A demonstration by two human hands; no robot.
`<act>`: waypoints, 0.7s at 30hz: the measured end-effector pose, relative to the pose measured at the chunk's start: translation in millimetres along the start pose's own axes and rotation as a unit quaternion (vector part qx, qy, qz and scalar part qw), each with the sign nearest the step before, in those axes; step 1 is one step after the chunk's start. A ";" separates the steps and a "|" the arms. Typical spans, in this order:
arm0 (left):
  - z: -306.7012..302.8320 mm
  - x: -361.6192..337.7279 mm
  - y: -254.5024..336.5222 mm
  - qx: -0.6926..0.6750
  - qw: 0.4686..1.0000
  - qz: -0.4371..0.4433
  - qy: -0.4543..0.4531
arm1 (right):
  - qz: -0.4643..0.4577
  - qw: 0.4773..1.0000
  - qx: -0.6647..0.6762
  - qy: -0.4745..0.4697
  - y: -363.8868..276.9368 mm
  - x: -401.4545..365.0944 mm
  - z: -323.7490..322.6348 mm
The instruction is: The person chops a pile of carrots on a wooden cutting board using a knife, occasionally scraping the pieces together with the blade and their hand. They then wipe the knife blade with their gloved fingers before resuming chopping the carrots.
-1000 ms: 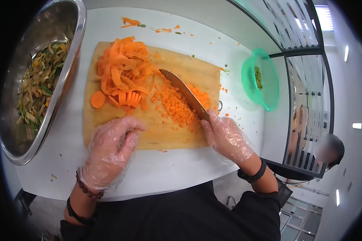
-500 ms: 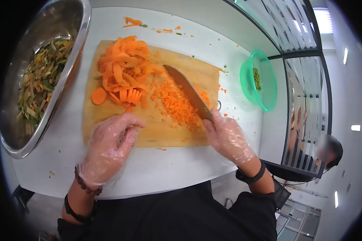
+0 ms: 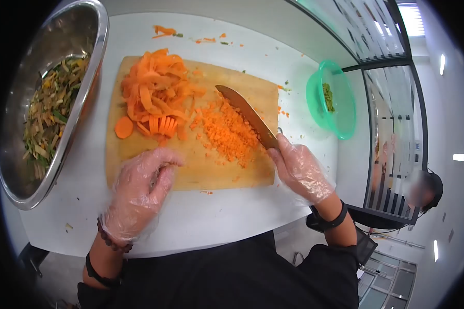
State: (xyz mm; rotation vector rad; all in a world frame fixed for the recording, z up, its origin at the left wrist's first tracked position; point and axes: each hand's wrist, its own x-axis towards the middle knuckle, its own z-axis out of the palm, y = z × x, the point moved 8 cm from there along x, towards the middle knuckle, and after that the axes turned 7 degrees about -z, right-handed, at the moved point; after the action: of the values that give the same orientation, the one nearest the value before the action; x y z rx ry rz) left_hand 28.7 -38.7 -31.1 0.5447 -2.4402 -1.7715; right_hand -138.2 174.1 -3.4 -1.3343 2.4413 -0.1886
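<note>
My right hand (image 3: 303, 171), in a clear plastic glove, is wrapped round the handle of a kitchen knife (image 3: 247, 114). The blade slants up and left across the cutting board (image 3: 191, 177), along the far side of a heap of finely chopped carrot (image 3: 229, 135). My left hand (image 3: 139, 193), gloved too, hovers at the board's near-left edge with its fingers curled in towards the thumb; I see nothing between them. Beyond it lie carrot slices (image 3: 162, 125), one round slice (image 3: 123, 127) and a pile of carrot peelings (image 3: 157, 85).
A large steel bowl (image 3: 99, 49) with mixed vegetable scraps stands at the left. At the right is a green basin (image 3: 318, 121) with some green bits inside. Carrot scraps (image 3: 164, 31) dot the white table (image 3: 232, 216). Another person (image 3: 430, 190) is visible behind the glass partition.
The knife and my right hand have shifted slightly right, and the blade has moved to the far side of the chopped carrot. My left hand has stayed nearly still. The view has tilted a little.
</note>
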 end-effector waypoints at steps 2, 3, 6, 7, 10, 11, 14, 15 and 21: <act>0.6 -1.3 -2.1 -0.014 1.000 -0.011 -0.001 | -0.001 1.000 -0.011 0.010 0.9 -3.9 -6.4; -0.5 -0.6 -2.4 -0.014 1.000 -0.020 -0.006 | -0.003 1.000 -0.016 0.016 0.7 -4.3 -8.6; -3.1 1.5 -0.4 -0.003 1.000 -0.015 -0.002 | 0.012 1.000 0.026 -0.007 7.4 4.4 14.4; -2.9 1.0 0.3 0.000 1.000 -0.009 0.003 | -0.004 0.999 0.049 -0.002 8.9 6.8 15.2; -4.0 1.4 3.2 0.017 1.000 -0.006 0.004 | 0.008 0.998 0.059 -0.017 7.3 9.0 12.4; -3.7 1.3 3.3 0.020 1.000 0.001 -0.001 | -0.006 0.999 0.052 -0.007 4.2 8.2 8.3; -3.1 1.3 3.7 0.002 1.000 -0.015 -0.005 | -0.038 0.999 0.024 0.011 -8.0 7.6 -1.8; -3.6 1.4 4.6 0.014 1.000 0.006 0.008 | -0.038 0.999 0.012 0.016 -13.6 7.9 -4.7; -2.9 1.3 4.5 0.017 1.000 -0.011 0.005 | -0.056 0.998 -0.002 0.015 -16.6 14.5 12.4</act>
State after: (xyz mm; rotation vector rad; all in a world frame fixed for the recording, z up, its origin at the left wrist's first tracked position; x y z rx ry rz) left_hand 27.2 -40.5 -26.1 0.5850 -2.4716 -1.7344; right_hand -127.7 153.5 -13.8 -1.4816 2.3935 -0.2349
